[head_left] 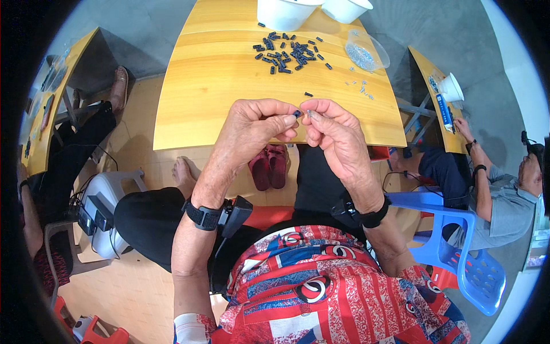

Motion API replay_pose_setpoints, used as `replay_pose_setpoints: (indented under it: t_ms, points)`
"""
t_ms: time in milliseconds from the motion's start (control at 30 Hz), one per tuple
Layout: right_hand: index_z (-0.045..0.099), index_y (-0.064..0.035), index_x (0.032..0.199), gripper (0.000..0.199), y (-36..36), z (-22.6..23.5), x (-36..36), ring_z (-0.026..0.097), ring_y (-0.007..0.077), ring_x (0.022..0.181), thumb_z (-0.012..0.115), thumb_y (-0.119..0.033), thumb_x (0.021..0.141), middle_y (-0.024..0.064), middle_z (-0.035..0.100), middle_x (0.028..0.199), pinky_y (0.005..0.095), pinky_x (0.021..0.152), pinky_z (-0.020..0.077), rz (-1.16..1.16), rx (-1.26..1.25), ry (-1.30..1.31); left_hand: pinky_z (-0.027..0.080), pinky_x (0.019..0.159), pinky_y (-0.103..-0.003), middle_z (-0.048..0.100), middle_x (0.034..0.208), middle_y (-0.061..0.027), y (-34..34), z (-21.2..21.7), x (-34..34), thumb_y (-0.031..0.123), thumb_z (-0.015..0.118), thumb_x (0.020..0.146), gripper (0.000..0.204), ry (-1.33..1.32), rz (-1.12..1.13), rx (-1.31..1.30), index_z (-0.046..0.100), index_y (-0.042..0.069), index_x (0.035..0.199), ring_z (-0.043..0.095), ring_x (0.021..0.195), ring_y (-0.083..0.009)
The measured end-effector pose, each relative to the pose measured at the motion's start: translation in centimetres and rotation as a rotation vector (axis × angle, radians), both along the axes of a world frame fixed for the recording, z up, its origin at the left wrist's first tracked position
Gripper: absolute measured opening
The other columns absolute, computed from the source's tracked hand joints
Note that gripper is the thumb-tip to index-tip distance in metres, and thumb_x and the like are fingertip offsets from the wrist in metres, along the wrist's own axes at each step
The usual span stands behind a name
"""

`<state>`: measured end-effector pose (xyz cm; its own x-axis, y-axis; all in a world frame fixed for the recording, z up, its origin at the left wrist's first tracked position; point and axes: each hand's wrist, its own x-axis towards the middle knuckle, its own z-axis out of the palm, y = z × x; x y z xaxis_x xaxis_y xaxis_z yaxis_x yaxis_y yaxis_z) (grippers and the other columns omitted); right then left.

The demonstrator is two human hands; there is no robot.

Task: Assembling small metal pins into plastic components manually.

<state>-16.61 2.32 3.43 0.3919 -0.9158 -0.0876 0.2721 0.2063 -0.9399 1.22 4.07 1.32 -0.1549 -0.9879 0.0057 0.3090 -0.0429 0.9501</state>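
Over the near edge of the wooden table [217,109], my two hands meet fingertip to fingertip. My left hand [258,123] pinches a small black block-like piece [297,114] between thumb and forefinger. A tiny silvery metal piece [310,113] is pinched in my right hand [337,129], close beside the black one; whether the two touch I cannot tell. One more black piece [309,94] lies just beyond my fingertips. Farther back is a loose pile of similar black pieces [298,53]. Small metal bits [364,89] are scattered to the right.
A clear shallow dish of metal bits [361,57] and two white tubs [283,16] stand toward the table's back. Dark red slippers [268,167] lie on the floor below. At right, a person [510,178] works at another table near a blue plastic chair [458,246]; another person sits at left.
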Motion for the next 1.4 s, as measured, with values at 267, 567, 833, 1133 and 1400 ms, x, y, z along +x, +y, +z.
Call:
replay_pose_setpoints:
  t_ms: [267,567,833,1133,1400]
  points:
    - [0.06,0.0024,0.106,0.02,0.0,-0.5,-0.2,0.05,0.0042,0.063,0.056,-0.009,0.089,0.0025,0.061,0.082,0.0184,0.057,0.0416,-0.004,0.043,-0.062,0.054,0.067,-0.024,0.067,0.08,-0.007,0.0,-0.1,0.1,0.008,0.062,0.086,0.016,-0.005,-0.047,0.034,0.066,-0.001,0.098,0.064,0.072,-0.0118]
    - [0.06,0.0013,0.103,0.018,-0.4,-1.2,-0.5,0.051,0.0058,0.063,0.057,-0.01,0.089,0.0039,0.06,0.082,0.0201,0.056,0.0416,-0.024,0.059,-0.085,0.054,0.067,-0.024,0.068,0.08,-0.0077,-0.1,-0.5,0.2,0.008,0.062,0.086,0.016,-0.004,-0.055,0.051,0.066,-0.001,0.098,0.064,0.071,-0.0118]
    - [0.06,-0.0016,0.099,0.014,-0.6,-1.9,-0.4,0.052,0.0075,0.062,0.06,-0.01,0.088,0.0051,0.061,0.082,0.0213,0.055,0.0408,-0.029,0.099,-0.127,0.054,0.062,-0.022,0.066,0.079,-0.008,-0.1,-0.5,0.3,0.005,0.06,0.086,0.016,0.023,-0.047,0.077,0.065,-0.005,0.098,0.064,0.067,-0.0105]
    - [0.06,-0.0015,0.1,0.014,-0.6,-1.8,-0.6,0.052,0.008,0.063,0.059,-0.009,0.087,0.0069,0.063,0.086,0.0219,0.055,0.0412,0.003,0.119,-0.156,0.053,0.066,-0.024,0.067,0.078,-0.0069,-0.5,-0.8,0.9,0.008,0.063,0.085,0.015,-0.029,-0.049,0.022,0.067,-0.001,0.097,0.063,0.068,-0.0108]
    - [0.062,-0.0001,0.103,0.018,0.1,-1.6,-0.3,0.054,0.0063,0.064,0.06,-0.008,0.087,0.0054,0.064,0.084,0.0188,0.057,0.0434,-0.066,0.029,0.009,0.054,0.064,-0.024,0.067,0.078,-0.0081,-0.6,-1.1,0.8,0.005,0.062,0.085,0.016,-0.032,-0.053,0.029,0.066,-0.003,0.098,0.064,0.068,-0.0109]
